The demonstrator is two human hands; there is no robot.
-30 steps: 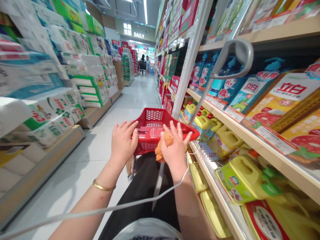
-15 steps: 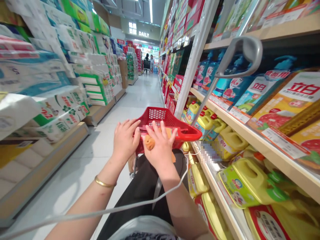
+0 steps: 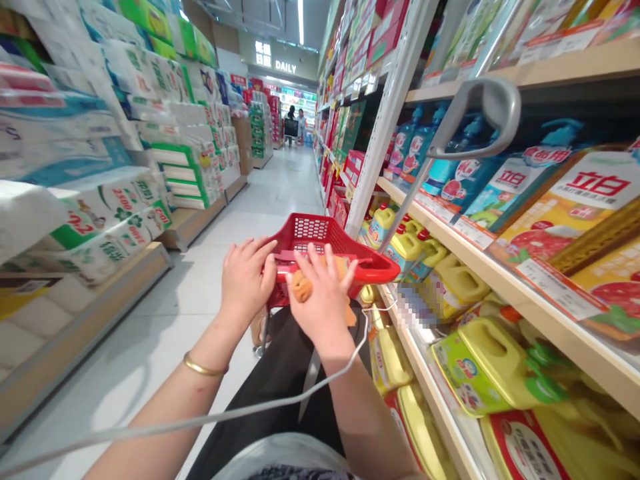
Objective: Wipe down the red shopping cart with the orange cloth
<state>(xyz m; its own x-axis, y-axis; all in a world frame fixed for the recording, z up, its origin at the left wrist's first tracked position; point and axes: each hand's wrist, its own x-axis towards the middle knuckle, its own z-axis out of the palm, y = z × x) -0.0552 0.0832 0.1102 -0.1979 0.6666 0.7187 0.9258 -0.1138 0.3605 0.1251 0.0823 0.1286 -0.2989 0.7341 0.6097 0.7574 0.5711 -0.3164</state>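
My left hand (image 3: 245, 277) has its fingers bent together over the near left rim of a red perforated basket (image 3: 327, 230); a gold bangle circles that wrist. My right hand (image 3: 324, 293) lies palm down over the near rim with its fingers spread. Beside its palm sits a small orange object (image 3: 301, 287), and more orange shows under and behind the hand. A grey loop handle (image 3: 507, 117) on a thin metal pole leans up to the right of the basket.
Close on the right, a shelf (image 3: 505, 257) holds pump bottles above yellow jugs (image 3: 480, 367). Packs of tissue paper (image 3: 115, 220) are stacked on the left. A pale cord (image 3: 225, 417) crosses my forearms. People (image 3: 291, 123) are far down the aisle.
The shelves and tissue packs have shifted slightly left in view. Both hands keep nearly the same place on the basket.
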